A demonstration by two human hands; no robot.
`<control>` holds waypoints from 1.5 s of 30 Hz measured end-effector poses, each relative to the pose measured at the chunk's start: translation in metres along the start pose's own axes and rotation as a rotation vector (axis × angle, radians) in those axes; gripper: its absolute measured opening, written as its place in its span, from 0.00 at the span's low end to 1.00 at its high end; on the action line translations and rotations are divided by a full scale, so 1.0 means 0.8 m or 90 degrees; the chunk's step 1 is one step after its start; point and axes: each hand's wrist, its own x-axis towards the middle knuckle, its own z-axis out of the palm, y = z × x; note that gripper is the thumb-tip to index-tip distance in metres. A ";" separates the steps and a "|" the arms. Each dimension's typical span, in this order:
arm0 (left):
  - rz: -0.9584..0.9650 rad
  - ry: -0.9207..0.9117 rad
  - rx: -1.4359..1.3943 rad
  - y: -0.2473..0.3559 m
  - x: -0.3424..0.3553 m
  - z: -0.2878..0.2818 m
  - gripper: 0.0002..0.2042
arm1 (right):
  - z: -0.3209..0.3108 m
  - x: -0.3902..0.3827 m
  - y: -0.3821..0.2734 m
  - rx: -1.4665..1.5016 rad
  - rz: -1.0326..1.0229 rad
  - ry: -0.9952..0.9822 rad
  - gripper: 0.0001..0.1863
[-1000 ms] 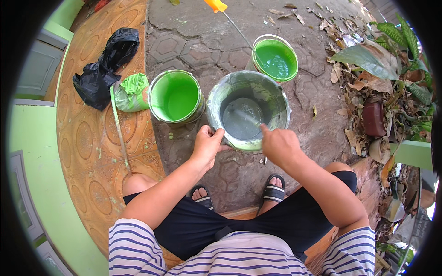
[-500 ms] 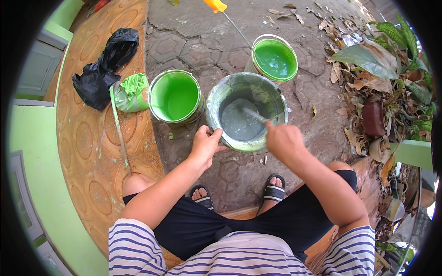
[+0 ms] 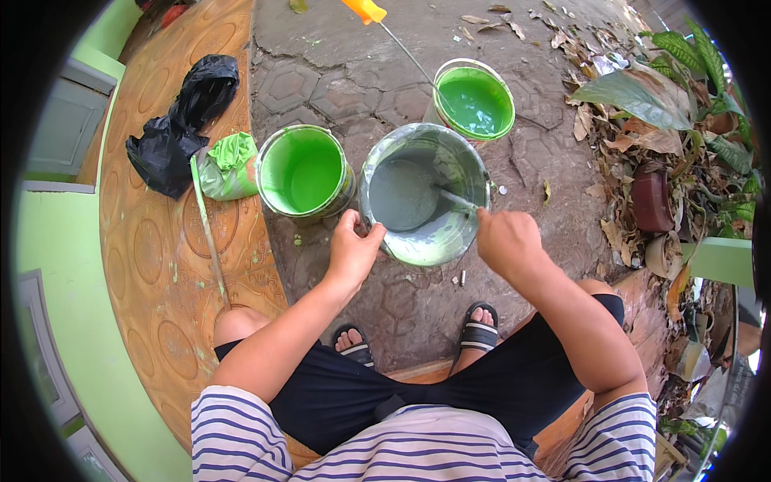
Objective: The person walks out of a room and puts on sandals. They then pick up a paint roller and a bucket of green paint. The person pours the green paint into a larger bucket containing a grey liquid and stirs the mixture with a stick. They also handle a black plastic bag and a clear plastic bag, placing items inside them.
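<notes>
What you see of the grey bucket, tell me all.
The grey bucket is round and open-topped, and looks like plastic. Its inner wall is smeared pale green, and grey liquid covers the bottom. It sits on the paving, mouth up; any tilt is hard to judge. The left hand holds its near-left rim; a pale stick-like tool in the right hand reaches inside. A green-paint bucket stands to its left and a second paint bucket beyond it, to the right.
</notes>
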 end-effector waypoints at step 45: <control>-0.125 -0.056 -0.181 0.029 -0.015 -0.001 0.07 | 0.005 -0.010 -0.030 0.058 -0.049 0.093 0.24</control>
